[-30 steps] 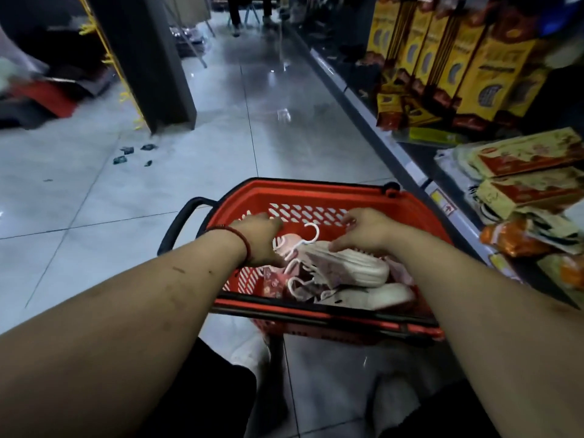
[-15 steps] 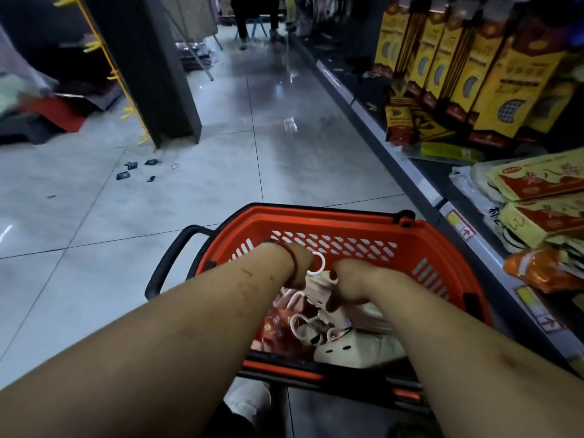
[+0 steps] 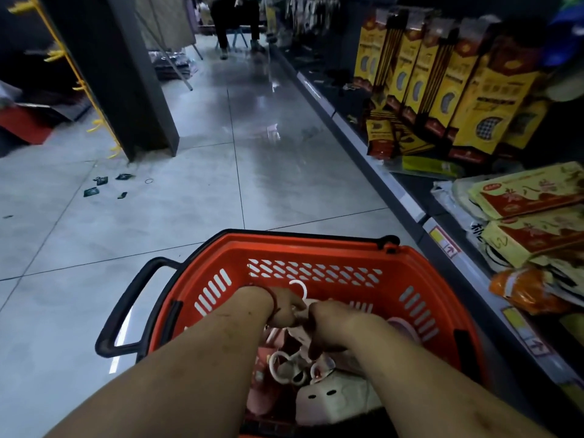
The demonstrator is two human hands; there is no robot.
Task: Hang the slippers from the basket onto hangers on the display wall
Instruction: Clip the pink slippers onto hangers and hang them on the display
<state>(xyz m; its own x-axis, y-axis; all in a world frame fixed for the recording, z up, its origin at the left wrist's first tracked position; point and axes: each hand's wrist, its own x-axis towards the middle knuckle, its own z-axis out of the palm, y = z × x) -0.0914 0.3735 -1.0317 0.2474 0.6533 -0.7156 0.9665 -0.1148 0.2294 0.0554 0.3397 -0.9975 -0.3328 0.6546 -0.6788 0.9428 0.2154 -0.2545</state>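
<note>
Reaching into the red basket [image 3: 395, 279], both hands now meet at its middle, where a second ago they lay apart across the pile. The left hand [image 3: 286, 306] curls its fingers round a white hanger [image 3: 298, 284], whose hook rises just above the knuckles; earlier that hook stood free between the two hands. The right hand [image 3: 327, 320], now touching the left, bends its fingers down over a pale pink slipper [image 3: 295, 335] and pinches it from above, whereas before it lay further right on top of the heap. A white slipper [image 3: 331, 403] lies uncovered at the near end of the basket, and looped hanger rings [image 3: 284, 368] rest on the pile just beyond it. All the slippers that show are inside the basket.

The basket sits lower in view than before, its black handle [image 3: 126, 311] out to the left, and more of the grey tiled floor [image 3: 189, 216] shows ahead. Yellow packets [image 3: 458, 90] stand on the shelf [image 3: 410, 210] to the right. A dark pillar [image 3: 126, 74] stands at far left, with small scraps [image 3: 104, 184] on the tiles near its foot.
</note>
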